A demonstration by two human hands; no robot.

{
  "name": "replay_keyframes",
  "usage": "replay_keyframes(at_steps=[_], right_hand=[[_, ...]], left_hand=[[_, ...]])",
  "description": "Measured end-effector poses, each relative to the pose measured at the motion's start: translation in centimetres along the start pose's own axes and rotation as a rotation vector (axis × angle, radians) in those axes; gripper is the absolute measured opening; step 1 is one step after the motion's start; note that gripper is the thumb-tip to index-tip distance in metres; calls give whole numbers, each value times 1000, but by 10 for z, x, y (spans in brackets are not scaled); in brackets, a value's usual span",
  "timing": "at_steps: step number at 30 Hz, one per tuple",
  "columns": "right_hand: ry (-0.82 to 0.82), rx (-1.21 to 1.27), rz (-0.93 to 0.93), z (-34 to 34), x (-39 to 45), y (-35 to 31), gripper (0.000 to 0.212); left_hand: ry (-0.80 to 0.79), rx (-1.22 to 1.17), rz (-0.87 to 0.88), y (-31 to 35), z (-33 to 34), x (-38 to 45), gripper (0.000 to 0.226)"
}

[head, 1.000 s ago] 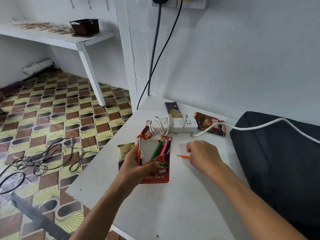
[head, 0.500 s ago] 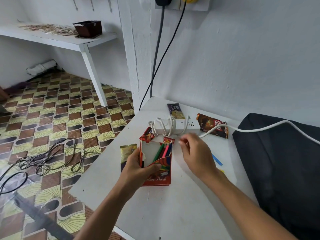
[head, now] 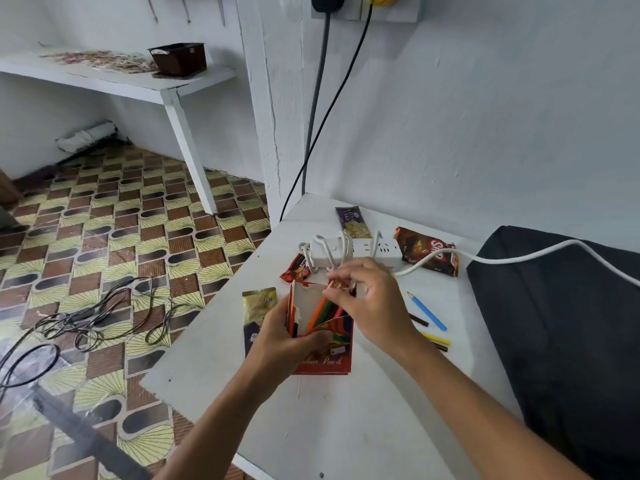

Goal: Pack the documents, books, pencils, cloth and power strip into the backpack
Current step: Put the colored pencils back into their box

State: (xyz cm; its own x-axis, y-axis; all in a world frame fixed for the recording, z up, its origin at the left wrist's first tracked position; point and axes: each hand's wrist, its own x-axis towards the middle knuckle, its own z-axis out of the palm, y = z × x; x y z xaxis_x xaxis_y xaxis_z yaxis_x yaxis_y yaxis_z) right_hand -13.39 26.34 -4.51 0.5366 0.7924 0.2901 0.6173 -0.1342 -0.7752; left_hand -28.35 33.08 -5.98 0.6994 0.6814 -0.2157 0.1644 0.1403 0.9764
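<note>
My left hand (head: pixel 282 336) grips the open red colour-pencil box (head: pixel 323 355) on the white table (head: pixel 346 427), with several pencils standing in it. My right hand (head: pixel 372 306) is over the box mouth, its fingertips pinching an orange pencil (head: pixel 318 313) that slants into the box. Loose pencils lie to the right: a blue one (head: pixel 426 310), a yellow one (head: pixel 437 339) and a dark one (head: pixel 418 320). The white power strip (head: pixel 356 252) with its coiled cord lies just beyond the box. The dark backpack (head: pixel 561 334) sits at the table's right.
Snack wrappers lie around the strip: a red one (head: pixel 427 254), a purple one (head: pixel 353 221), a gold one (head: pixel 258 306). A white cable (head: pixel 519 256) crosses the backpack. Black cables (head: pixel 86 317) tangle on the patterned floor left of the table edge. A shelf (head: pixel 121 77) stands far left.
My right hand picked the orange pencil off the table and carried it left to the box mouth. The left hand kept holding the box. Loose pencils came into view at the right.
</note>
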Motion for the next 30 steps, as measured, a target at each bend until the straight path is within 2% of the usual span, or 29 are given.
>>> replay_keyframes(at_steps=[5, 8, 10, 13, 15, 17, 19, 21, 24, 30], right_hand=[[-81, -273, -202, 2, -13, 2, 50], [-146, -483, -336, 0, -19, 7, 51], [-164, -478, -361, -2, -21, 8, 48], [21, -292, -259, -10, -16, 9, 41], [66, -337, -108, -24, -8, 12, 33], [-112, -563, 97, -36, -2, 16, 28], [-243, -760, 190, -38, -2, 20, 22], [-267, -839, 177, -36, -6, 23, 22], [-214, -841, 96, -29, -8, 32, 25], [-173, -786, 64, -25, -5, 50, 22]], left_hand=[[14, -51, 37, 4, -2, -1, 52], [17, -85, 40, 6, -3, -3, 56], [21, -108, 33, 7, -3, -3, 62], [17, -125, 11, 6, -3, 0, 64], [20, -124, -19, 7, -1, 2, 61], [39, -115, -56, 6, 2, 3, 50], [56, -147, -90, 5, 4, 4, 33], [66, -180, -118, 6, 7, 4, 22], [49, -221, -120, 8, 9, 4, 15], [62, -258, -140, 8, 11, 4, 11]])
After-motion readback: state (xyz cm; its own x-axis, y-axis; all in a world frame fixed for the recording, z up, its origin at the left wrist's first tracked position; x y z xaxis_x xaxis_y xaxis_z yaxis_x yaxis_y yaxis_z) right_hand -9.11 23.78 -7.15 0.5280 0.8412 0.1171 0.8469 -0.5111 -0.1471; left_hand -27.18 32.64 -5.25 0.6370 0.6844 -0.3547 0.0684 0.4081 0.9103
